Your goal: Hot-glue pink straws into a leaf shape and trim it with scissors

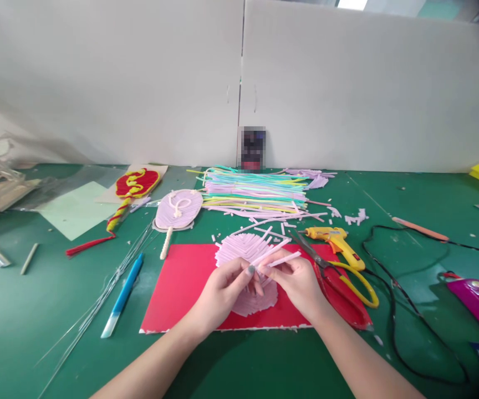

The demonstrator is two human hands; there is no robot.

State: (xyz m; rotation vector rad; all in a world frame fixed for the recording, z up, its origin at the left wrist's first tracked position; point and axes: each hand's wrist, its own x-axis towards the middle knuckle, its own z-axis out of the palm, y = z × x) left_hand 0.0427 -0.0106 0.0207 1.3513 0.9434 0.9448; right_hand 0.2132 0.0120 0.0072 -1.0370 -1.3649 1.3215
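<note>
My left hand [225, 285] and my right hand [297, 280] meet over a red board [177, 282]. Between their fingertips are pale lilac pipe cleaners [285, 258], both hands closed in a pinch. Beneath them, a rounded panel of lilac pipe cleaners [241, 246] lies on the board, its strips slanting to a centre line. My fingers cover the middle of this panel. Scissors [326, 262] with red and yellow handles rest just beyond my right hand, partly on the board.
Behind the board lies a pile of coloured pipe cleaners [256, 191]. A yellow glue gun [339, 244] and black cables sit to the right, near a purple object [474, 302]. At left are a lilac fan [179, 210], a red fan [137, 183], thin wires [110, 285] and a blue pen-like tool [125, 291].
</note>
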